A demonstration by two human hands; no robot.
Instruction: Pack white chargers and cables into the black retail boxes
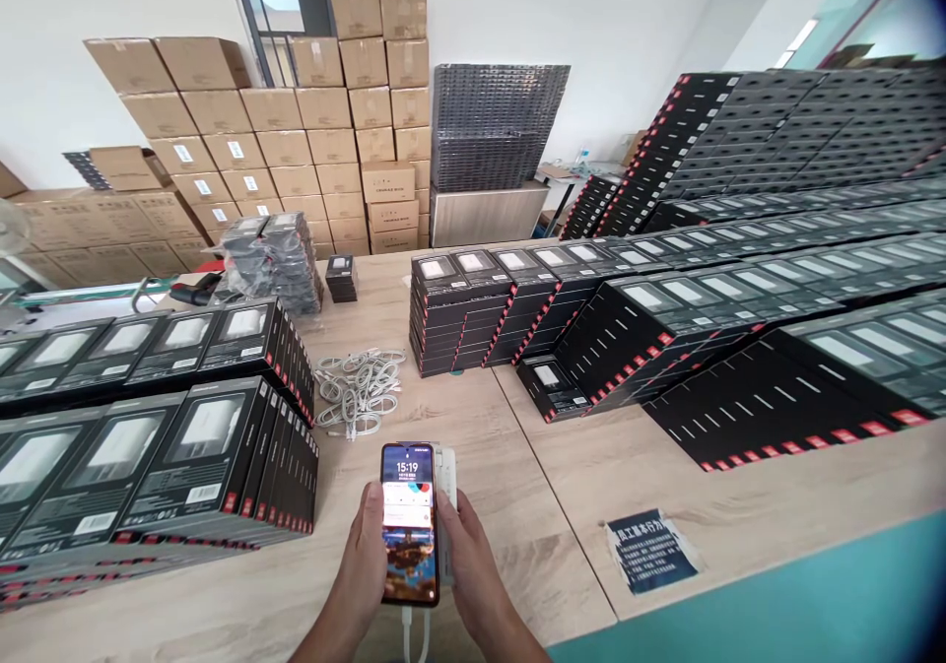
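Note:
Both hands are closed around a smartphone (409, 564) with its screen lit, showing 15:19. My left hand (360, 555) grips the phone's left edge, thumb along its side. On the other side, my right hand (467, 555) is wrapped round a white power bank (446, 466) that lies against the phone's right edge, partly behind it. A white cable (407, 619) hangs from the bottom of the phone and loops at the lower frame edge. Beyond the hands, a tangle of white cables (360, 387) lies on the wooden table (503, 505).
Stacked black retail boxes stand at left (199, 446) and in long rows at right (665, 318). A torn printed notice (652, 550) is stuck near the table's front edge. Plastic-wrapped packs (273, 259) and a small black box stack (341, 279) sit farther back. Cardboard cartons (317, 151) line the wall.

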